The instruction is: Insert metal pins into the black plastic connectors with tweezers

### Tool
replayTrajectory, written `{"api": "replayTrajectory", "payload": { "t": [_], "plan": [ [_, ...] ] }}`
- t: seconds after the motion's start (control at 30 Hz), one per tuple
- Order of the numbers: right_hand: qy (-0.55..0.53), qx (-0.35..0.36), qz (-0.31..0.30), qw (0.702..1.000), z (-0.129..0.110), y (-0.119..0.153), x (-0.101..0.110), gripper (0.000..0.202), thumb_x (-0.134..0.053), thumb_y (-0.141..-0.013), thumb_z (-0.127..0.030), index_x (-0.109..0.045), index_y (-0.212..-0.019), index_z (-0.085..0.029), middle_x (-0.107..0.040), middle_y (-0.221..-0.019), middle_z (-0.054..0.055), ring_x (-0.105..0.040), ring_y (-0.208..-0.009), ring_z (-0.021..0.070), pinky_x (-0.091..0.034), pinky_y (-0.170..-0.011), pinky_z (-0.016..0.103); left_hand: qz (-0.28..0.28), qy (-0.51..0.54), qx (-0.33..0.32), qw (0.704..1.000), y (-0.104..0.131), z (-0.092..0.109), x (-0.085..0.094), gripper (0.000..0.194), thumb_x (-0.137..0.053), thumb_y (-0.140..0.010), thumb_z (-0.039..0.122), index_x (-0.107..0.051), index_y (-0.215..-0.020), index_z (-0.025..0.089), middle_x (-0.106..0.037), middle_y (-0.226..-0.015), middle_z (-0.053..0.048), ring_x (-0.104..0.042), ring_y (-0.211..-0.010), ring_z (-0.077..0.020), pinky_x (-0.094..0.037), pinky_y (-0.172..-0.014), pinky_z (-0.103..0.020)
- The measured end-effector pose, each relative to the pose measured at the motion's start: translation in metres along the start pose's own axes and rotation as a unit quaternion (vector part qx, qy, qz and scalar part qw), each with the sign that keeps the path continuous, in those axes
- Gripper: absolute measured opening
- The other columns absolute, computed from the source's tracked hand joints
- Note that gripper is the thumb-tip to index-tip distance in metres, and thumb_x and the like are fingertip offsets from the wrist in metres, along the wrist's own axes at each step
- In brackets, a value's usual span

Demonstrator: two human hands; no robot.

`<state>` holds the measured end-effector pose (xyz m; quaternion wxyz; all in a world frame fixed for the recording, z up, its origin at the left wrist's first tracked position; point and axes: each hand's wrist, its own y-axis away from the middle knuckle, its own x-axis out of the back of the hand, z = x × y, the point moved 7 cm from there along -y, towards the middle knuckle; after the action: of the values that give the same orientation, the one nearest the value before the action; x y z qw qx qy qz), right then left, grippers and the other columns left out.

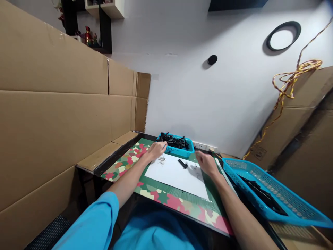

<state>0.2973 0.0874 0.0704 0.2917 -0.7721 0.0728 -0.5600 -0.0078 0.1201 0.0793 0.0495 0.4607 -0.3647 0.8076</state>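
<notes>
My left hand (157, 150) is over the upper left edge of a white sheet (171, 175), close to the front of a blue basket (179, 151) of black parts. Its fingers are curled together; what they hold, if anything, is too small to tell. Small metallic bits (161, 160) lie scattered on the sheet just below that hand. A black part (182, 164) rests alone near the sheet's upper middle. My right hand (205, 161) is closed above the sheet's upper right corner, its fingertips turned away from view, so its contents are hidden.
A larger blue basket (275, 187) with long black pieces stands at the right. Cardboard walls (57, 121) rise at the left, and more cardboard (307, 139) leans at the right. Twisted yellow wire (292, 78) hangs there. A socket strip (201, 146) sits behind the table.
</notes>
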Motion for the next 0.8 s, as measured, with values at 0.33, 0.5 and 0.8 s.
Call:
{"api": "replayTrajectory", "payload": {
  "t": [0.33, 0.5, 0.8],
  "plan": [
    [-0.228, -0.004, -0.199, 0.953, 0.026, 0.018, -0.036, 0.055, -0.067, -0.089, -0.068, -0.076, -0.078, -0.015, -0.056, -0.061, 0.001, -0.041, -0.059, 0.0145, -0.029, -0.058, 0.030, 0.008, 0.039, 0.022, 0.999, 0.018, -0.027, -0.033, 0.024, -0.048, -0.102, 0.028, -0.068, -0.089, 0.021, -0.068, -0.078, -0.003, -0.058, -0.069, -0.0192, -0.036, -0.065, -0.029],
    [-0.274, 0.033, -0.372, 0.886, 0.013, 0.035, -0.045, 0.051, -0.084, -0.078, -0.062, -0.086, -0.100, -0.016, -0.064, -0.068, 0.001, -0.046, -0.062, 0.0138, -0.034, -0.059, 0.028, -0.016, 0.088, 0.020, 0.996, 0.017, -0.025, -0.050, 0.020, -0.055, -0.099, 0.027, -0.073, -0.093, 0.021, -0.072, -0.081, -0.003, -0.060, -0.068, -0.0186, -0.040, -0.068, -0.029],
    [-0.282, 0.031, -0.351, 0.892, 0.021, 0.031, -0.057, 0.043, -0.087, -0.079, -0.057, -0.087, -0.096, -0.018, -0.070, -0.075, 0.003, -0.055, -0.068, 0.0173, -0.042, -0.066, 0.031, -0.042, 0.102, 0.013, 0.994, 0.015, -0.022, -0.057, 0.023, -0.052, -0.100, 0.027, -0.074, -0.095, 0.020, -0.075, -0.090, -0.006, -0.064, -0.076, -0.0202, -0.047, -0.075, -0.030]
  ]
}}
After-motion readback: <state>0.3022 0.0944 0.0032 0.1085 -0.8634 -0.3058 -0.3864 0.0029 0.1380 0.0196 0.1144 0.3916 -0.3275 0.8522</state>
